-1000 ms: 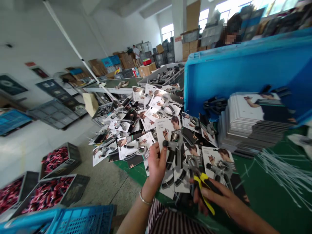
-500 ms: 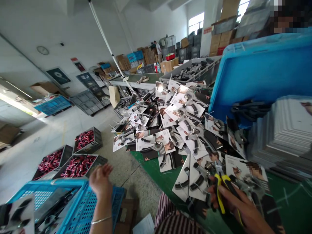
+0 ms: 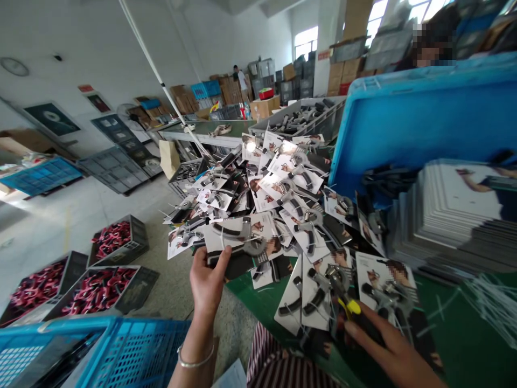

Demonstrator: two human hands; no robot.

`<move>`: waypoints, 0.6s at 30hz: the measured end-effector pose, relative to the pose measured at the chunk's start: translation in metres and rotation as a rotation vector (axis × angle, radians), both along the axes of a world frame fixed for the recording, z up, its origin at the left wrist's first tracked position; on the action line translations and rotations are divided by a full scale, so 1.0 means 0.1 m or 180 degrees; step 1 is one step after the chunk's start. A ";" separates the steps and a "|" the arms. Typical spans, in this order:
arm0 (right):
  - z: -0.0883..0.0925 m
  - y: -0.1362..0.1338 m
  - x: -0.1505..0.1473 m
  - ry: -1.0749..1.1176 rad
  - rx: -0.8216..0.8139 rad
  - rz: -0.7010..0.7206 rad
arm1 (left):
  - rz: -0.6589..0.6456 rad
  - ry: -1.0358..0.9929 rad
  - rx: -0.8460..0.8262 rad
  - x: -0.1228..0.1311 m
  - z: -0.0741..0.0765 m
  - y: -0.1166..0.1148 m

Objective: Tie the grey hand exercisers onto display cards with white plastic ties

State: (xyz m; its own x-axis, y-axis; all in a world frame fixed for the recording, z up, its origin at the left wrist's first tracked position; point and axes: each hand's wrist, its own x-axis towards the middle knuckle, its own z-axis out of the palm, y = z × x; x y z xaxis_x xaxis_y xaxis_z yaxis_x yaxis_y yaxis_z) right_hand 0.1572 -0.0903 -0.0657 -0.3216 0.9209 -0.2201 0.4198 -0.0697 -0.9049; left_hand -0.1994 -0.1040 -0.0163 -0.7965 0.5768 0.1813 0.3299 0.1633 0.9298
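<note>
- Far left on floor: three bins (image 3: 143,285) of red parts (image 3: 100,285), grouped together, likely to keep them apart from the table (image 3: 260,296) stock.
- Near left: blue crate (image 3: 145,350), below table level beside the left forearm; probably put there for easy reach.
- Left hand (image 3: 208,280): clamped on a card (image 3: 216,242) by its near left edge, thumb on the face, fingers at the edge and partly hidden. Edge hold likely keeps the thumb mostly off the squeezer (image 3: 254,247) fixed to it. Card is over the near edge of the pile; can't tell if it's lifted clear or resting.
- Centre: pile (image 3: 262,186) of carded squeezers, overlapping at all angles. Looks dumped rather than ordered.
- Far centre: grey bin (image 3: 309,128) of dark parts, behind the pile.
- Right hand (image 3: 377,334): closed round the pliers (image 3: 352,306), tips pointing away over the near cards (image 3: 291,318). Can't tell if the jaws are apart or together, or touching anything.
- Right: stack (image 3: 436,226) of flat cards, squared up, probably so it stands stable against the blue bin (image 3: 428,118).
- Near right: loose ties (image 3: 493,302) on the table, likely kept handy.
</note>
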 end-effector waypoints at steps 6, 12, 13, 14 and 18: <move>0.48 0.44 0.05 -0.1454 0.2201 0.1008 | -0.1326 -0.0503 0.0057 0.69 0.30 0.10; 0.55 0.59 0.29 -0.2595 0.2569 0.0914 | -0.2009 -0.0892 -0.0246 1.15 -0.01 0.50; 0.52 0.59 0.34 -0.2651 0.2520 0.0877 | -0.2070 -0.0908 -0.0269 1.19 -0.05 0.54; 0.49 0.59 0.37 -0.2670 0.2485 0.0833 | -0.2126 -0.0888 -0.0292 1.23 -0.08 0.57; 0.42 0.61 0.41 -0.2622 0.2505 0.0737 | -0.2184 -0.0764 -0.0351 1.32 -0.14 0.61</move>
State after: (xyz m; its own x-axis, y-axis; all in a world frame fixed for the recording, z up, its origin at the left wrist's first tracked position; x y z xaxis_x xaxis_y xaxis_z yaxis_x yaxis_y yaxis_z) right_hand 0.1984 -0.0289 -0.0235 -0.5261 0.8341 0.1658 0.8305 0.5459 -0.1111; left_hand -0.0676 -0.0429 -0.0301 -0.2600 0.9647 -0.0406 0.1809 0.0900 0.9794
